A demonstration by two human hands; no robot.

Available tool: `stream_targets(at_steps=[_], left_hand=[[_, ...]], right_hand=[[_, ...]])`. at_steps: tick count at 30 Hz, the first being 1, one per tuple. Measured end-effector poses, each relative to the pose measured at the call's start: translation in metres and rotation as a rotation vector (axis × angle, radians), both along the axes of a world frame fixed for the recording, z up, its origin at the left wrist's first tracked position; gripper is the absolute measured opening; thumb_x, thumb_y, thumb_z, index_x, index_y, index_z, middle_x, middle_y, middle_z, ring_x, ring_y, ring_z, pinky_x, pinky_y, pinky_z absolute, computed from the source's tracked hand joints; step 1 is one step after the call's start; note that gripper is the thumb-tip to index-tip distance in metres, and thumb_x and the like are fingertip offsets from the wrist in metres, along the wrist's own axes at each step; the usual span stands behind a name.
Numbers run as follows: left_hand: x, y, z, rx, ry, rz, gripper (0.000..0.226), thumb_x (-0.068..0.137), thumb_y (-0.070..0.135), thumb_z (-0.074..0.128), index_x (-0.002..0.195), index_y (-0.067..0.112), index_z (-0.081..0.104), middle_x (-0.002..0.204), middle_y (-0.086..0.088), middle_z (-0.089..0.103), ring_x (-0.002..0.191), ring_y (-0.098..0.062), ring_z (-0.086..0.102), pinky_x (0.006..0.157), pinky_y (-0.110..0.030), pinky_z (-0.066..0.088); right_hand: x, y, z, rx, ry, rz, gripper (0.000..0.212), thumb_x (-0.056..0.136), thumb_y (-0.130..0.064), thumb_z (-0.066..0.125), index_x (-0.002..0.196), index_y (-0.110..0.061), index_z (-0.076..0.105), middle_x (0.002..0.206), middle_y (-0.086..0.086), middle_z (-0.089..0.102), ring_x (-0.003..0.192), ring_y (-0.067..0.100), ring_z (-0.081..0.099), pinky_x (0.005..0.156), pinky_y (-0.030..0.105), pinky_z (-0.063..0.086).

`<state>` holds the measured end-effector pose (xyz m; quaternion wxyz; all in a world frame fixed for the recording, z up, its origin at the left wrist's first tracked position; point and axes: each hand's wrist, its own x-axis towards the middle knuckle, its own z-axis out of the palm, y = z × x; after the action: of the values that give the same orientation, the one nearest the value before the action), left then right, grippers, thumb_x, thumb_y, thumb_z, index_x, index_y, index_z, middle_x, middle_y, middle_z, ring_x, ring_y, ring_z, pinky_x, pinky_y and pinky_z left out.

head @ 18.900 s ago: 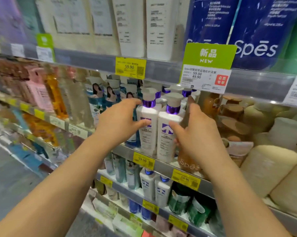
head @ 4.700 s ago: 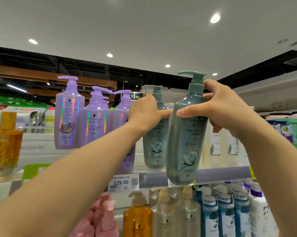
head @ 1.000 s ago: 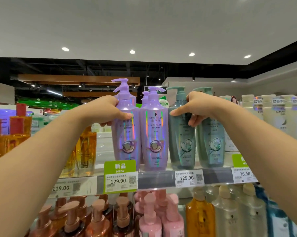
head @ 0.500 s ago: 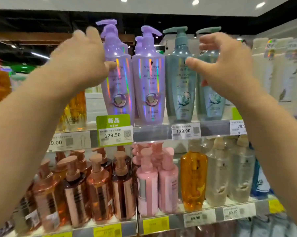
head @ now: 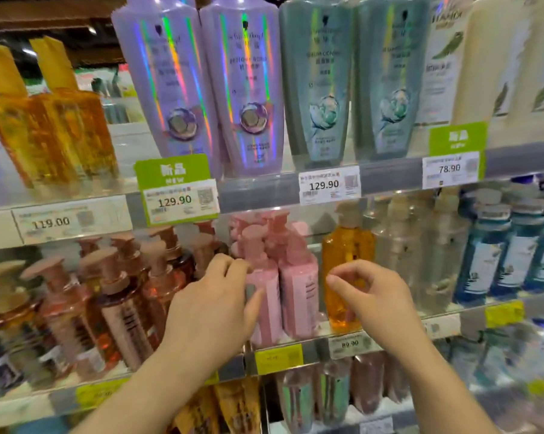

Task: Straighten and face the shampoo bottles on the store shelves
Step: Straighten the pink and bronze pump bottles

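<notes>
Two pink pump bottles (head: 295,292) stand side by side on the middle shelf (head: 314,349), turned so their side labels show. My left hand (head: 214,308) is just left of them, fingers apart, thumb reaching toward the left pink bottle. My right hand (head: 371,296) hovers in front of an amber bottle (head: 346,255), fingers curled and holding nothing. On the shelf above, two purple bottles (head: 208,89) and two green bottles (head: 349,83) stand upright with their labels facing out.
Rose-gold and brown pump bottles (head: 114,296) crowd the middle shelf at left. Clear bottles (head: 421,245) and blue ones (head: 515,245) stand at right. Orange bottles (head: 51,130) and cream bottles (head: 515,67) flank the top shelf. Price tags line the shelf rails; more bottles sit below.
Both hands have let go of the purple and green bottles on the top shelf and dropped to the pink bottles one shelf lower. The view has tilted down.
</notes>
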<state>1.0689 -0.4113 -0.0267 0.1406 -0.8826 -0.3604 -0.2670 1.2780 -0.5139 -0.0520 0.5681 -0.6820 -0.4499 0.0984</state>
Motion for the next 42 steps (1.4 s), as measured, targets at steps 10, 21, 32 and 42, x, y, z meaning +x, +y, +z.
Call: stream_targets(at_steps=[10,21,32,42], left_hand=[[0.049,0.005,-0.017,-0.332,-0.312,0.131,0.051,0.081,0.068,0.057,0.097,0.026,0.035,0.099,0.004,0.056,0.086,-0.025,0.062,0.066,-0.038,0.051],[0.043,0.023,-0.016,-0.359,-0.35,0.118,0.047,0.079,0.055,0.069,0.079,0.023,0.035,0.078,0.01,0.049,0.069,-0.017,0.047,0.056,-0.033,0.034],[0.043,0.019,-0.016,-0.423,-0.441,0.14,0.047,0.075,0.057,0.072,0.074,0.029,0.034,0.077,0.011,0.052,0.071,-0.018,0.052,0.056,-0.032,0.037],[0.04,0.026,-0.014,-0.363,-0.302,0.15,0.048,0.078,0.061,0.066,0.071,0.026,0.034,0.073,0.009,0.053,0.07,-0.02,0.053,0.055,-0.033,0.039]], right_hand=[[-0.011,0.047,-0.009,-0.15,-0.452,0.083,0.056,0.098,-0.044,0.056,0.147,-0.026,0.037,0.137,-0.007,0.058,0.117,0.018,0.06,0.092,0.032,0.05],[-0.007,0.048,-0.002,-0.222,-0.623,-0.091,0.056,0.087,-0.064,0.06,0.126,-0.025,0.052,0.089,-0.002,0.073,0.081,0.023,0.07,0.062,0.034,0.053],[0.005,0.053,0.025,-0.339,-0.659,0.182,0.035,0.101,-0.031,0.052,0.13,-0.013,0.047,0.09,0.003,0.067,0.082,0.024,0.065,0.058,0.036,0.049],[0.0,0.049,0.014,-0.355,-0.719,0.156,0.051,0.101,-0.028,0.053,0.144,-0.013,0.032,0.102,0.006,0.064,0.073,0.02,0.056,0.06,0.038,0.051]])
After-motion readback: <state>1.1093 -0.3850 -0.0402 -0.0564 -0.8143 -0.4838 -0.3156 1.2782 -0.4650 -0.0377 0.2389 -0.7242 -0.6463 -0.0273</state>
